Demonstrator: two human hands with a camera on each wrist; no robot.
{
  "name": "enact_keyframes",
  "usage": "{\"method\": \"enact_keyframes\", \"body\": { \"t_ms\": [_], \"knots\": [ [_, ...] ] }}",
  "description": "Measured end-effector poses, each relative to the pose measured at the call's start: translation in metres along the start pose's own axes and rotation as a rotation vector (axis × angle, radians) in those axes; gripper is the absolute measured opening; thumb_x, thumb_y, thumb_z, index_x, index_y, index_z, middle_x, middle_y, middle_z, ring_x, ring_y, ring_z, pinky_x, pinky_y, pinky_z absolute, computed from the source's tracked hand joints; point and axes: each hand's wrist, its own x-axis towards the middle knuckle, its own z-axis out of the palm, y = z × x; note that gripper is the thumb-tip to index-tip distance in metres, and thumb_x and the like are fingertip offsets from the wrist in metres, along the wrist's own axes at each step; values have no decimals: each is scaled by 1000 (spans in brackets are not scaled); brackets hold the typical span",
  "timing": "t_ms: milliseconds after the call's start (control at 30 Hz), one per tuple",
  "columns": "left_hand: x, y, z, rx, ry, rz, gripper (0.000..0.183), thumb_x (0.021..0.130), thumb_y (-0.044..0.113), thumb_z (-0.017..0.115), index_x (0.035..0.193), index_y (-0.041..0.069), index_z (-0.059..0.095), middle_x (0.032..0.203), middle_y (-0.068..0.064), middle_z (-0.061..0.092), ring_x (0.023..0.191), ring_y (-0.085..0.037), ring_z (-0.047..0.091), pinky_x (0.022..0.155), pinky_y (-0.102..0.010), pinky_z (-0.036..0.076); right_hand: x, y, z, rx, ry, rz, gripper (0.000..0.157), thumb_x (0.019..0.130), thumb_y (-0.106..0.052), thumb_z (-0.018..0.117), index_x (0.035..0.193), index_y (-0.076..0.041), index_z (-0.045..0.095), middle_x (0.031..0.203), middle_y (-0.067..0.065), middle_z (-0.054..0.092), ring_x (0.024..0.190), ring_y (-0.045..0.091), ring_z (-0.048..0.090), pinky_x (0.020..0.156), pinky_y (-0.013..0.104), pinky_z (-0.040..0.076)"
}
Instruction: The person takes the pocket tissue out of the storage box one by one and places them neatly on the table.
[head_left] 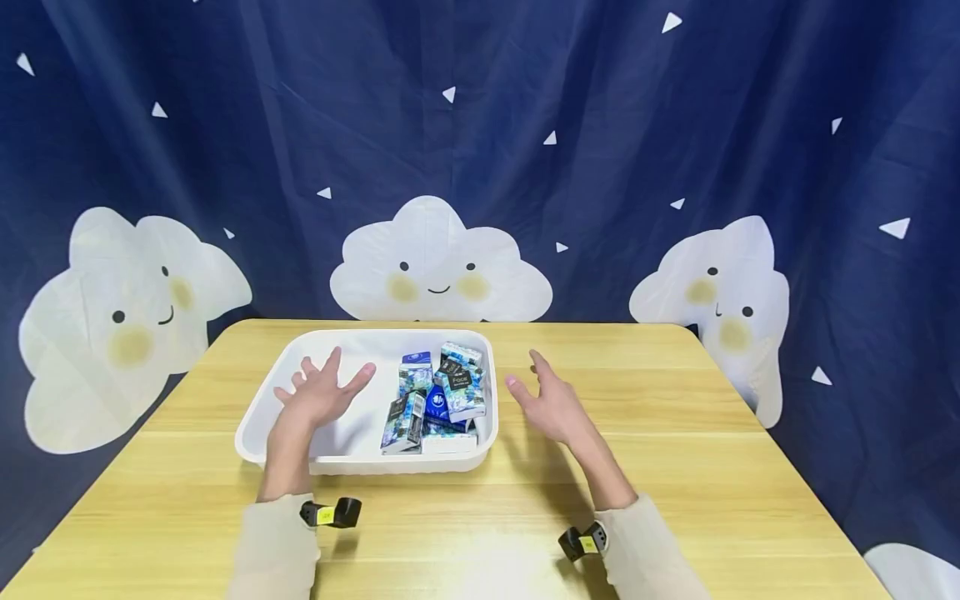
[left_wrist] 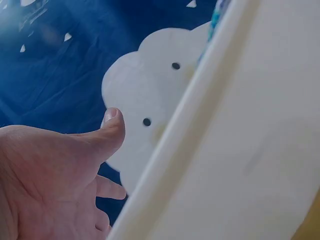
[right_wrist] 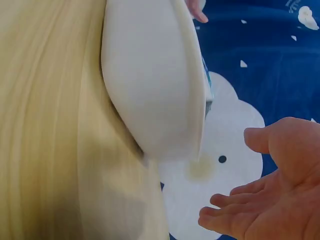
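A white plastic bin (head_left: pixel 360 465) stands on the wooden table, left of the middle in the head view. Small blue-and-white patterned packs (head_left: pixel 463 392) with dark labels lie heaped in its right half. My left hand (head_left: pixel 318 398) hovers over the bin's left half, fingers spread, holding nothing. Past the bin's right side, my right hand (head_left: pixel 553 407) is held above the table with thumb and fingers apart and nothing in it. In the right wrist view the bin's outer wall (right_wrist: pixel 150 75) shows beside that right hand (right_wrist: pixel 280 185).
The light wooden table (head_left: pixel 675 467) extends to both sides of the bin and in front of it. Behind it hangs a dark blue curtain (head_left: pixel 585 192) with white smiling clouds and small triangles. Each wrist wears a small black camera.
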Motion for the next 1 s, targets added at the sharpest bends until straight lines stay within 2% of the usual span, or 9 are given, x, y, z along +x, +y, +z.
{"method": "enact_keyframes", "body": {
  "t_ms": [200, 467, 633, 733, 1000],
  "knots": [
    [-3, -21, -14, -41, -7, -38, 106, 96, 78, 28, 160, -1, -3, 156, -44, -16, 143, -64, -15, 107, -82, -13, -3, -7, 11, 47, -75, -30, 74, 104, -41, 56, 161, -6, 25, 152, 25, 47, 141, 43, 45, 114, 58, 38],
    [-6, -40, -26, -103, 14, -105, 113, 92, 83, 30, 159, -2, -6, 157, -43, -13, 143, -65, -11, 108, -82, -10, -9, -13, 21, 15, -158, -47, 78, 100, -42, 61, 160, -6, 27, 148, 24, 52, 138, 42, 49, 111, 58, 41],
    [-11, -46, -32, -124, -45, -146, 116, 91, 84, 28, 157, -2, -13, 157, -41, -12, 144, -64, -3, 113, -79, 4, -9, -13, 26, -1, -170, -76, 81, 97, -40, 68, 159, -6, 29, 144, 22, 56, 133, 42, 53, 108, 58, 45],
    [-15, -47, -36, -129, -67, -142, 116, 93, 83, 29, 156, -4, -14, 157, -41, -13, 145, -63, -2, 114, -76, 10, -10, -13, 27, 4, -177, -71, 81, 96, -38, 69, 159, -7, 29, 143, 21, 58, 132, 41, 55, 107, 57, 46],
    [-14, -53, -39, -110, -75, -73, 113, 95, 79, 29, 156, -8, -10, 159, -39, -7, 146, -61, 0, 116, -74, 10, -9, -14, 27, 46, -200, -84, 76, 99, -29, 65, 159, -2, 27, 136, 22, 63, 126, 37, 61, 107, 52, 48]
  ]
}}
